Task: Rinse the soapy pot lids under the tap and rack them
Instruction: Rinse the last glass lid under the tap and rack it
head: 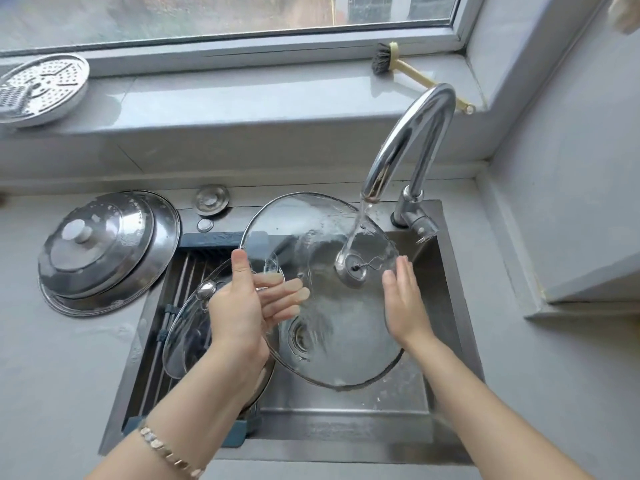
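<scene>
Glass lid (332, 334), tilted over the sink (346, 441), is pinched at its left rim by the left hand (239, 306), thumb in front, fingers spread behind. Tap (412, 140) water strikes the knob (353, 270) just left of the right hand (403, 299), whose straight, joined fingers lie flat on the lid.

a dish brush (384, 58) and a perforated steel tray (41, 88) lie well apart on the windowsill (242, 95).
</scene>
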A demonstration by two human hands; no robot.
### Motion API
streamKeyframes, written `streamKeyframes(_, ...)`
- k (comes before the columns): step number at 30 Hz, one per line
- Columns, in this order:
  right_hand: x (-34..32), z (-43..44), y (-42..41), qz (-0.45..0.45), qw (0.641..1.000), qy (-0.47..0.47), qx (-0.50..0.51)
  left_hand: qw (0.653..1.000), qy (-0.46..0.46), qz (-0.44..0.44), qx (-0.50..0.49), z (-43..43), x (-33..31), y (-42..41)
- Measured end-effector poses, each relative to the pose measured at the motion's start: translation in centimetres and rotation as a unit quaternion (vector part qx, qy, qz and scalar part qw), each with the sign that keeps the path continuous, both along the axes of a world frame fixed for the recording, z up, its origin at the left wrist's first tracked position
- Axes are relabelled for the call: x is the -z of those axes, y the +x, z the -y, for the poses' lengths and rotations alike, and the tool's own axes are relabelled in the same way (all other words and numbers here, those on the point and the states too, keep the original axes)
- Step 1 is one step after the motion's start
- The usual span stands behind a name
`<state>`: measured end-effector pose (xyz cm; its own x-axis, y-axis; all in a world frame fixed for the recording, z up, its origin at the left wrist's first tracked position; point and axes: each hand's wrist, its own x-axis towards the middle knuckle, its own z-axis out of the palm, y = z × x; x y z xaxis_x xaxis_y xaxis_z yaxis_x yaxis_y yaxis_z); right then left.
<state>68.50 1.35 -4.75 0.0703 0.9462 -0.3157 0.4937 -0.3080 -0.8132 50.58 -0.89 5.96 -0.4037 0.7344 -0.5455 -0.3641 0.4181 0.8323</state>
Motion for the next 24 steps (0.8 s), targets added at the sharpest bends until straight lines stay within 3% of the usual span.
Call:
streamKeyframes(6, -0.7, 3.6, -1.4, 0.053, 0.979, 0.125, -0.153, 1.0, -0.013, 0.002, 0.005, -0.5, 0.1, -0.1)
streamKeyframes(10, -0.1, -2.1, 0.7, 0.015, 0.994, 0.054, -0.091, 0.999, -0.034, -0.004, 0.027, -0.1, 0.3, 0.2)
streamKeyframes(14, -1.8, -6.1, 0.4, 0.025, 0.984, 0.026, -0.175, 0.996, -0.051, -0.015, 0.072, 0.4, 0.2, 0.9)
streamKeyframes(20, -5.3, -1.8, -4.5, 0.126, 0.915, 0.135, -0.358, 0.994, -0.06, -0.05, 0.08, 0.0, 1.0, 1.5)
streamKeyframes(24, -5.6, 4.8, -3.9, 0.118, 0.874, 0.171, -0.44, 0.995, -0.071, -0.038, 0.054, 0.0, 1.7, 1.0)
